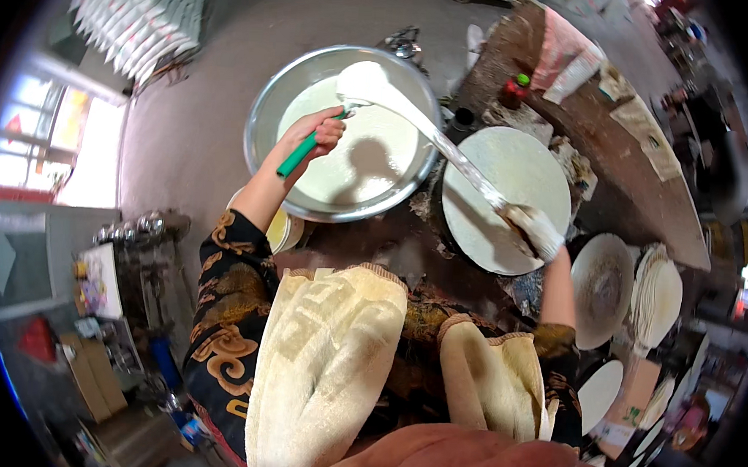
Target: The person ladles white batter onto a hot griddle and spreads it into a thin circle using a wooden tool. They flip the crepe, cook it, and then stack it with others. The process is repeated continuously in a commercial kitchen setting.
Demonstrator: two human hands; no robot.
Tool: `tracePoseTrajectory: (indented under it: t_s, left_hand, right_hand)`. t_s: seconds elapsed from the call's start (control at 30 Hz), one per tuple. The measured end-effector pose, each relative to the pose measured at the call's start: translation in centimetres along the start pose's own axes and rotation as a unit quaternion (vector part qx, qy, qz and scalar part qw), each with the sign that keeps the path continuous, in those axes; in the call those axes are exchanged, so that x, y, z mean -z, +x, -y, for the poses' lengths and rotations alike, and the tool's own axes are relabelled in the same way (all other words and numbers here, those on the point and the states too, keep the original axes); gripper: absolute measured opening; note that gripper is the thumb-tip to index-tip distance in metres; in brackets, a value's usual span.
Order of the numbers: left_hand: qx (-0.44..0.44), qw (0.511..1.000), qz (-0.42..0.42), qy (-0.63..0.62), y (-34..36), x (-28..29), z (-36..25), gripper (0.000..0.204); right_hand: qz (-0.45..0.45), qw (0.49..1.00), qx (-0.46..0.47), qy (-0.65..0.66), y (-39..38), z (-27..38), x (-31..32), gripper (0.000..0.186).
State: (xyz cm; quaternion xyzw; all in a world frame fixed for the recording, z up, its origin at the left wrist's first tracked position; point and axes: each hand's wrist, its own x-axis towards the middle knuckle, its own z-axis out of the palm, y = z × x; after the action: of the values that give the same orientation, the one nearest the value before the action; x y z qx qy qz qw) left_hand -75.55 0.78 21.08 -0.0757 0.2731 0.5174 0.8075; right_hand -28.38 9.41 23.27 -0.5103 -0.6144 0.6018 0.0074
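left hand (316, 136) is closing in a fist around a green-handled tool (296, 156) above the steel basin (257, 147) of white batter (327, 168); right hand (543, 234), whitish and partly unclear, is gripping the handle end of a white-coated long-handled ladle (410, 113). its bowl is hanging over the basin, handle crossing above the batter-coated round griddle (509, 160). can't tell if the tools are touching.

So I've got a grey-brown floor (222, 56), a barred window (41, 127) on my left blazing with daylight, white sacks (135, 22) stacked up far left, and a cardboard box (94, 378) near left. My far right's mostly dim, tbh.
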Motion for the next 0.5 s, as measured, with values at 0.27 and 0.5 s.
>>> tracePoseTrajectory:
  t_s: [0.27, 0.5]
  left_hand:
    - [0.133, 0.945, -0.018, 0.297, 9.2, -10.2, 10.3, 0.016]
    - [0.168, 0.933, 0.154, 0.28, 11.1, -23.2, 23.3, 0.013]
  right_hand:
    - [-0.329, 0.925, 0.102, -0.162, -6.2, -4.5, 3.5, 0.039]
    - [-0.561, 0.789, -0.024, -0.249, -26.3, -24.9, 4.3, 0.044]
